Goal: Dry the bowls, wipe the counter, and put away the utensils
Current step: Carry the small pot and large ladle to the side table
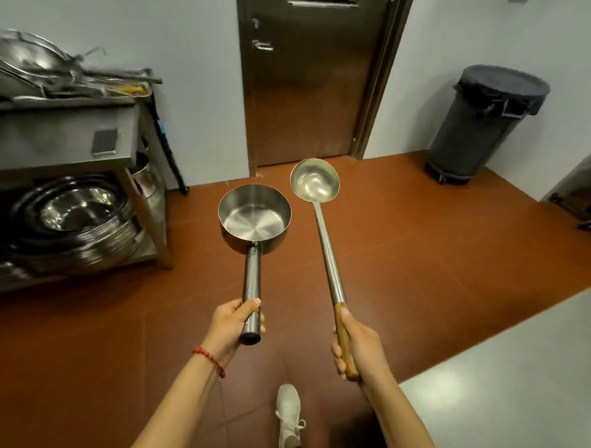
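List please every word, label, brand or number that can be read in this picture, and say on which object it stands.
No text can be read anywhere in this picture.
Plate at the top of the metal door: cut off by the frame, nothing legible.
Dark flat rectangle on the steel table: no visible writing.
Saucepan, ladle, grey bin: no markings visible.

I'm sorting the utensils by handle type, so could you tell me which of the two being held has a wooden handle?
The ladle in the right hand; the saucepan in the left hand has an all-metal handle.
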The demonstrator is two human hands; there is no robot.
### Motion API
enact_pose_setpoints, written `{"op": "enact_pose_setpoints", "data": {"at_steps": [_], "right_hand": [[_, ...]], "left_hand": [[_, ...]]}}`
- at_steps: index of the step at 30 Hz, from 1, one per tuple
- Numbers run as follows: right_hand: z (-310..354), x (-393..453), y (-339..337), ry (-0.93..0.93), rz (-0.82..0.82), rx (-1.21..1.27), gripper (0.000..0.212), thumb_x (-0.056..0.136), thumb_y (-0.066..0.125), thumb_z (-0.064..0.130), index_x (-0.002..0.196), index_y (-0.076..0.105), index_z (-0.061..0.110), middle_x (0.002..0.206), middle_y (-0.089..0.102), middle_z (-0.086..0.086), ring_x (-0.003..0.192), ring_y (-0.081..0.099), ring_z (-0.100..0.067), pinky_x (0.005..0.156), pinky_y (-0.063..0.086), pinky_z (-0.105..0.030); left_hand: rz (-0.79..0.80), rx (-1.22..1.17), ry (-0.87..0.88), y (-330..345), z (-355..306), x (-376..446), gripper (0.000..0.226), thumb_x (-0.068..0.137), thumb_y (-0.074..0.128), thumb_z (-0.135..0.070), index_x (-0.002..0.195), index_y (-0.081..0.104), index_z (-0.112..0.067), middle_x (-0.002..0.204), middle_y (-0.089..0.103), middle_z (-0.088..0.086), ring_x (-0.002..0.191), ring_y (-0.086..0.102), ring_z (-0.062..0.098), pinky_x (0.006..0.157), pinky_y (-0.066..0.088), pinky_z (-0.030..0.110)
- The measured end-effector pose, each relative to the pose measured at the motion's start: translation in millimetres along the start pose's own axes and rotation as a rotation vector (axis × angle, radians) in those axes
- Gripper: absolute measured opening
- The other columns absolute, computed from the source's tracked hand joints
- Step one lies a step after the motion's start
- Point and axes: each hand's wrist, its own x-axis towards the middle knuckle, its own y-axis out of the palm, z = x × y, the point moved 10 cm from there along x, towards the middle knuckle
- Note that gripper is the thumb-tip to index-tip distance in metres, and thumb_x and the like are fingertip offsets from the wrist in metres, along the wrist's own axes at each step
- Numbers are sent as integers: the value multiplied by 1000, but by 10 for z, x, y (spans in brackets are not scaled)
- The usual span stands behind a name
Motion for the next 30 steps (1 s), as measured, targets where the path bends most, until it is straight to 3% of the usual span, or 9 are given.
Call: {"op": "enact_pose_setpoints", "data": {"at_steps": [10,26,30], "right_hand": [[1339,1520,970,-40,242,-127,43,89,51,47,73,55,7,43,49,-5,28,40,-18,32,33,-19],[3137,3926,3105,-63,426,-157,42,88,54,43,70,55,6,41,50,-7,27,40,-19,30,32,-18],[3605,4471,3567,-73,463,-181,43,87,54,46,71,57,6,43,52,-7,28,41,-20,31,34,-19]], "left_hand": [[-212,-152,67,-371,-1064,1310,14,87,55,-4,74,55,3,42,58,6,31,52,17,33,43,19],[-305,-239,169,-1088,-3075,3861,14,86,57,-9,78,59,1,45,59,6,35,54,17,35,45,19],[-336,-287,170,-1266,-3631,4458,11,87,57,-8,85,58,3,58,55,13,36,53,16,36,46,19]]}}
